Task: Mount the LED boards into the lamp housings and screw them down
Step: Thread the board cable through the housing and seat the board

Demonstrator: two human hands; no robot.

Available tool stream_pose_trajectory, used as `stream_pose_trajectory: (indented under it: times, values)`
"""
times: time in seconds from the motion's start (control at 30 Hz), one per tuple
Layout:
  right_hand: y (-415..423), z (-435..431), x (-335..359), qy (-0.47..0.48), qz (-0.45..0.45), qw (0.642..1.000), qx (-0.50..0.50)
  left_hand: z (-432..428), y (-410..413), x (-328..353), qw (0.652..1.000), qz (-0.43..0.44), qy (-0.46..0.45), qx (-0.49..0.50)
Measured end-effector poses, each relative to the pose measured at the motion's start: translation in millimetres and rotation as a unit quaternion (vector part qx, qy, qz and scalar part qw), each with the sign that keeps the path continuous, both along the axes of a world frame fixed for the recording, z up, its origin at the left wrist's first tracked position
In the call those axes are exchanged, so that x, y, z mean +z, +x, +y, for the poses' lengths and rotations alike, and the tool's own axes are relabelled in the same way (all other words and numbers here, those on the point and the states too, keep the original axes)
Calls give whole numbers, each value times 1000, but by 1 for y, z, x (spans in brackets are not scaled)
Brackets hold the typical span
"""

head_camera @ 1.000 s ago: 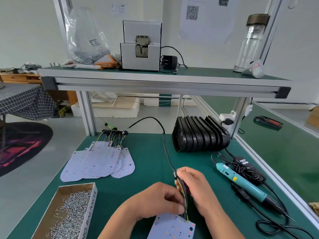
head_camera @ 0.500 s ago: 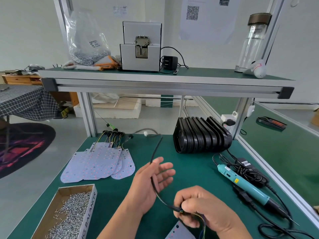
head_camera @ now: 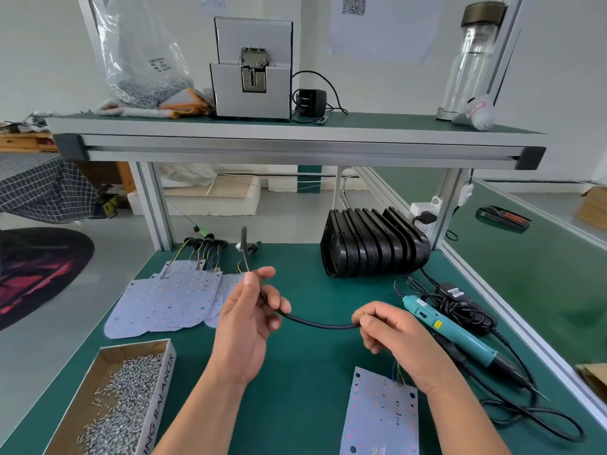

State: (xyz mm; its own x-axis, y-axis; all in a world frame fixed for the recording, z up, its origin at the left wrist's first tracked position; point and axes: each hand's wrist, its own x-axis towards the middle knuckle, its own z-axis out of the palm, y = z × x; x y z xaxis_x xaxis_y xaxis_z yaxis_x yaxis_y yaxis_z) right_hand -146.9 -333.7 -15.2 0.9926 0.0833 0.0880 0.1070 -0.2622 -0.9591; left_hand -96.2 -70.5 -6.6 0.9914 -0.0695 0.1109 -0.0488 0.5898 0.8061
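Both hands, left (head_camera: 244, 318) and right (head_camera: 391, 330), pinch the black cable (head_camera: 315, 324) of the LED board (head_camera: 381, 418), probably straightening it; next it needs a housing (head_camera: 371, 244).

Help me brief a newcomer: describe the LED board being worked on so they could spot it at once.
Start at the green workbench and look to its near edge, just below the right hand. The LED board lies there alone, its thin coloured wires rising to the black cable that hand grips. Unlike the fanned pile of boards at far left, no board touches it.
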Motion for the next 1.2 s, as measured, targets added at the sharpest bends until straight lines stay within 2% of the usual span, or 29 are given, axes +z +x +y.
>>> stream_pose_trajectory:
  times: [0.2,0.5,1.07,1.2]
  values:
    - [0,2,-2,-11,-5,1000,9,5,-2,5,999,-37,9,17]
    - [4,4,-7,-48,52,997,42,7,1,4,997,-23,35,69]
    - [4,16,-8,22,99,993,56,17,15,-2,993,42,-43,99]
    - [4,10,-8,32,105,992,66,16,15,1,998,33,6,56]
